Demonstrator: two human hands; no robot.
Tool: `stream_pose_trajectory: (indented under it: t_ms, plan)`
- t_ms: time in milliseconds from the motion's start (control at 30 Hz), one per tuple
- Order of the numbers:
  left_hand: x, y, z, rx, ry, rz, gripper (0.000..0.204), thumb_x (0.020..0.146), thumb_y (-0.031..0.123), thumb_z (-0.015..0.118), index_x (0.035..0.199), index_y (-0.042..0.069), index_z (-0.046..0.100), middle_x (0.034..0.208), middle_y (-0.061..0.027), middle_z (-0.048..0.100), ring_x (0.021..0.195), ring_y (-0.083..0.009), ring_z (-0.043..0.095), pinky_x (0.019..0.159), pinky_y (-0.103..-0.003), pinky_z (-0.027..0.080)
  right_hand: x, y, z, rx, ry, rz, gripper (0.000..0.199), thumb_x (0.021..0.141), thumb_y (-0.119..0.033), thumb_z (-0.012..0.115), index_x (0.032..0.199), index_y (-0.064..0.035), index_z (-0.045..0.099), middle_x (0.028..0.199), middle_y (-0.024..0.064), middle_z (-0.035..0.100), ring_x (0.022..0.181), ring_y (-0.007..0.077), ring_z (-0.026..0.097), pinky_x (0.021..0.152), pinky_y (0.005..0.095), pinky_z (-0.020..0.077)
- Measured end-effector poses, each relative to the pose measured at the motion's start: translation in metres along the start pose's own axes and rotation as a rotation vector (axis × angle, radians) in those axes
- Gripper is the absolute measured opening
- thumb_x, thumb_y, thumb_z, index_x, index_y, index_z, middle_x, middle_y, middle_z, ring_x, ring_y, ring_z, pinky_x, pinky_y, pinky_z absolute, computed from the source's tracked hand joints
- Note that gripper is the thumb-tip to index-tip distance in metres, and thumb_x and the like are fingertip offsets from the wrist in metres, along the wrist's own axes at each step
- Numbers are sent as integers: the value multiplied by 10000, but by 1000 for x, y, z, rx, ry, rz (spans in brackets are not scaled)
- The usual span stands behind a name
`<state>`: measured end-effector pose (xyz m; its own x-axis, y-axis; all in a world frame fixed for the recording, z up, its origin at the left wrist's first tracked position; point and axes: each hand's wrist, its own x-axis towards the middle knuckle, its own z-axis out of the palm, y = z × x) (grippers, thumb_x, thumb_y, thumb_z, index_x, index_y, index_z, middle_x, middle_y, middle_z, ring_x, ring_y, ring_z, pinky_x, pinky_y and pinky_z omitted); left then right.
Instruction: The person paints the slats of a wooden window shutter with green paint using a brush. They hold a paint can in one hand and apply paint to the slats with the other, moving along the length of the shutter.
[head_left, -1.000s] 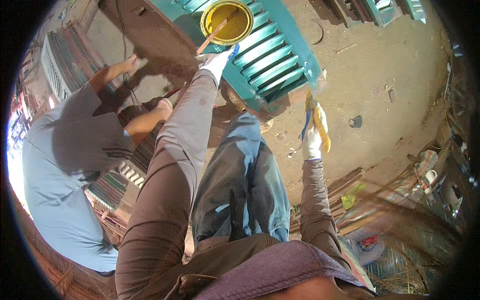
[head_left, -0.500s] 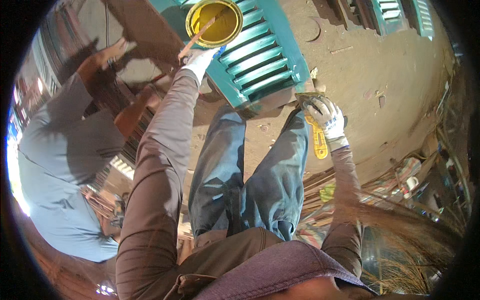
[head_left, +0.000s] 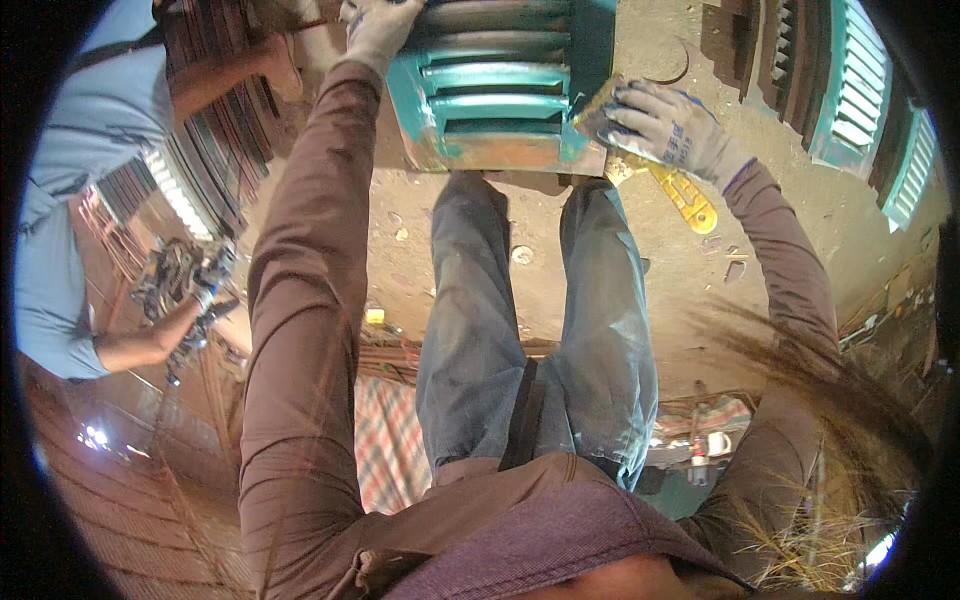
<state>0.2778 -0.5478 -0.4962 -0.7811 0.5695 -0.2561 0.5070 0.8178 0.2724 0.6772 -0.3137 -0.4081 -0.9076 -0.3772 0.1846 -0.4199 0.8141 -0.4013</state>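
Observation:
A louvred wooden shutter (head_left: 500,78), painted teal with bare wood along its near edge, lies before my knees. My right hand (head_left: 668,130), in a white glove, is closed round a putty knife (head_left: 685,197) with a yellow slotted handle. The knife's dark, smeared blade is at the shutter's right frame near the corner. At the top edge, beside the shutter's left side, is my gloved left hand (head_left: 383,28). Its fingers are curled and partly cut off by the picture's edge, so what they hold is hidden.
More louvred shutters (head_left: 850,90) stand at the right. At the left, a person in light blue (head_left: 95,130) bends close by, one hand near a dark cluttered object (head_left: 175,285). Stacked louvred panels (head_left: 215,75) lie beyond. A checked cloth (head_left: 388,440) is behind my legs.
The can of yellow paint with its stick is out of view. My right hand has brought the putty knife up to the shutter's right side. The view has shifted, and the other person has moved.

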Motion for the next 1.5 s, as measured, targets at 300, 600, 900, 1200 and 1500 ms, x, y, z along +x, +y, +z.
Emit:
stream_pose_trajectory:
  t_ms: [300, 600, 900, 1200, 1500]
  plan:
    - [-65, 153, -69, -165, -80, -522, 1119, 716, 731, 614, 1490, 45, 187, 1485, -244, 288, 1369, -408, 302, 1123, -466, 267, -33, -51, 23, -74, -168, -42, 324, 778, -189, 597, 1100, -209, 628, 1204, 16, 571, 1180, 246, 528, 991, 368, 475]
    - [-57, 122, -49, -213, -69, -315, 1417, 518, 773, 734, 1488, -16, 67, 1510, -257, 175, 1409, -418, 180, 1146, -452, 212, -11, -50, -29, -225, -56, 308, 332, 766, -202, 625, 1098, -202, 636, 1164, 2, 621, 1097, 210, 585, 912, 358, 504]
    - [-55, 130, -58, -135, -180, -424, 1407, 549, 754, 737, 1491, -17, 31, 1527, -246, 139, 1415, -420, 151, 1152, -466, 187, -13, -50, -15, -95, -209, 142, 335, 777, -175, 614, 1111, -184, 605, 1161, 24, 612, 1083, 226, 598, 887, 370, 513]
    - [-55, 132, -69, -117, -254, -387, 1406, 587, 801, 664, 1481, -71, 18, 1549, -267, 70, 1442, -413, 75, 1175, -426, 134, 33, -4, -40, 27, -168, -23, 296, 765, -199, 633, 1054, -135, 626, 1133, 44, 619, 1066, 255, 598, 867, 387, 516]
    - [-60, 123, -53, -17, -32, -233, 1180, 666, 704, 679, 1450, -40, 204, 1410, -295, 341, 1333, -386, 349, 1109, -426, 275, -34, 15, -48, 220, -455, -197, 334, 781, -207, 598, 1113, -174, 582, 1165, 29, 573, 1133, 233, 557, 946, 377, 483]
